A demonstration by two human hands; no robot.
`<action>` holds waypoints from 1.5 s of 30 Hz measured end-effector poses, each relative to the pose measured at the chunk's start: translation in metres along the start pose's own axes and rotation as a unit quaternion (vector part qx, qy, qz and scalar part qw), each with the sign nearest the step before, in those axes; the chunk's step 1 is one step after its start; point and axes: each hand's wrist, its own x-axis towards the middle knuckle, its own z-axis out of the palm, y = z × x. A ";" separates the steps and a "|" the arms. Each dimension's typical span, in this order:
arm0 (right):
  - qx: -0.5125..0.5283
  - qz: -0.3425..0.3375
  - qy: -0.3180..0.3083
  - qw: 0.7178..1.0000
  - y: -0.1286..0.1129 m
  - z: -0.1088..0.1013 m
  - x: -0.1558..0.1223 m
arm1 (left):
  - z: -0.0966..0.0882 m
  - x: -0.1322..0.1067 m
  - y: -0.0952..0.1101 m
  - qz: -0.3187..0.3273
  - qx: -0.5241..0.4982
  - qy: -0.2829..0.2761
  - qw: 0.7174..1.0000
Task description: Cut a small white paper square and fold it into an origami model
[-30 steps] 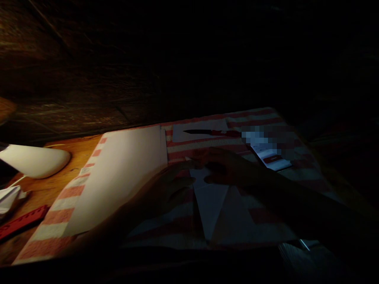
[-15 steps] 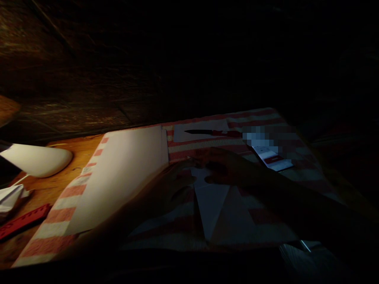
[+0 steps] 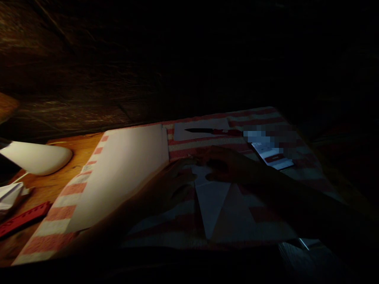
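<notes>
The scene is very dark. A white sheet of paper folded to a point (image 3: 211,205) lies on a red and white striped cloth (image 3: 68,189). My left hand (image 3: 174,179) rests on the paper's left side with its fingers lying flat. My right hand (image 3: 225,165) presses down on the far end of the folded paper, fingers stretched over it. Both forearms are in shadow.
A large white sheet (image 3: 124,169) lies left of the hands. A knife with a red handle (image 3: 211,131) lies on a white paper at the back. A lit phone (image 3: 271,154) sits to the right. A white lamp base (image 3: 37,157) and a red ruler (image 3: 23,217) are on the wooden table (image 3: 56,181).
Both hands shifted only slightly on the folded paper. The camera view drifted a little.
</notes>
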 end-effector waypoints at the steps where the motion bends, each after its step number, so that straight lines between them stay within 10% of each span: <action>1: 0.002 0.003 0.000 1.000 0.000 0.000 0.000 | 0.000 0.000 0.000 0.000 -0.003 0.004 1.000; 45: -0.001 0.026 -0.023 0.999 0.000 -0.001 0.000 | -0.002 0.004 0.006 -0.019 0.036 -0.016 0.999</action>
